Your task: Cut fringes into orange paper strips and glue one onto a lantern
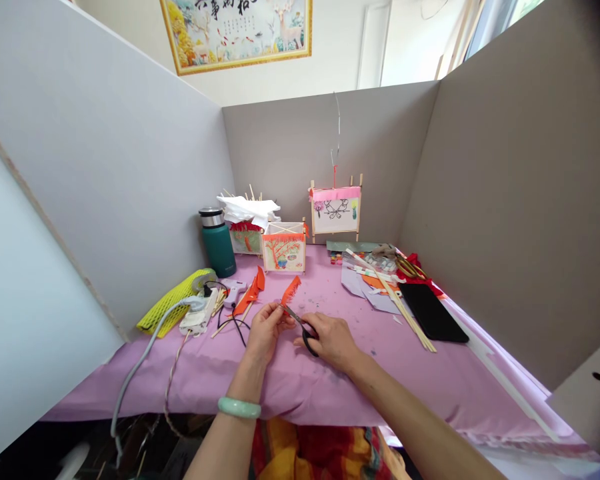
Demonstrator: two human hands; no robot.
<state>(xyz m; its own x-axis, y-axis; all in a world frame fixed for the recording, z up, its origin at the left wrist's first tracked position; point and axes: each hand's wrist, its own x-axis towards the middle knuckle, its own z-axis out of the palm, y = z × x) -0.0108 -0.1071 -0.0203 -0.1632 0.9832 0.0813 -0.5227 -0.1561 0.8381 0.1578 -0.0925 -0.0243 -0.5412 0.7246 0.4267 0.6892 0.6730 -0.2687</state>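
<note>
My left hand (267, 331) pinches the lower end of a narrow orange paper strip (291, 291) whose edge is cut into a fringe. In my right hand (333, 339) is a pair of black-handled scissors (307, 333), fingers through the loops. The blades reach to the strip right beside my left fingertips; whether they are closed on the paper is too small to tell. Behind the strip stands a small box-shaped paper lantern (284, 255) on a stick frame, with a drawn tree and an orange fringe along its top.
At left are a green bottle (218, 243), a power strip (199, 313), a glue gun (235, 292) and orange paper (253, 293). Another lantern (336, 212) hangs from a wire at the back. Wooden sticks (405, 310) and a black tablet-like slab (431, 312) lie right. Grey partitions (325, 140) enclose the table.
</note>
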